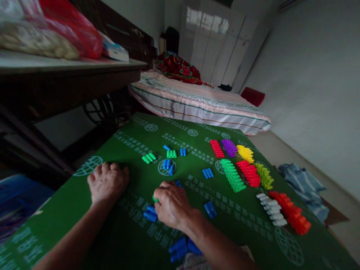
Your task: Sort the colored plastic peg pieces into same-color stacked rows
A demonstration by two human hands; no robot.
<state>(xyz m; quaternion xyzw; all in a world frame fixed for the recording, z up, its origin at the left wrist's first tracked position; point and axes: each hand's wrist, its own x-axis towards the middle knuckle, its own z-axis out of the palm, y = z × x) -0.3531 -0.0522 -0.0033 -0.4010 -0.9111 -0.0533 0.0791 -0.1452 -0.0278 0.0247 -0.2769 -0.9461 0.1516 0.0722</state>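
Note:
My right hand [172, 204] is closed over the middle of the green table, with a small green plastic piece [155, 198] showing at its fingertips. Just beside and below it lie blue plastic pieces [150, 213]; another blue piece is partly hidden behind the hand. My left hand [108, 180] rests on the tabletop to the left, palm down, its fingers forward and apart from any piece. Small groups of green pieces [149, 157] and blue pieces [168, 164] lie beyond my hands. Nearer me, more blue pieces [178, 248] are partly covered by my right forearm.
On the right of the green table [132, 142] stand neat rows: green [232, 175], red [248, 173], purple [229, 147], yellow [245, 153], white [271, 209] and orange [291, 212]. A bed [197, 101] is behind the table. A shelf with bags [73, 30] juts in at left.

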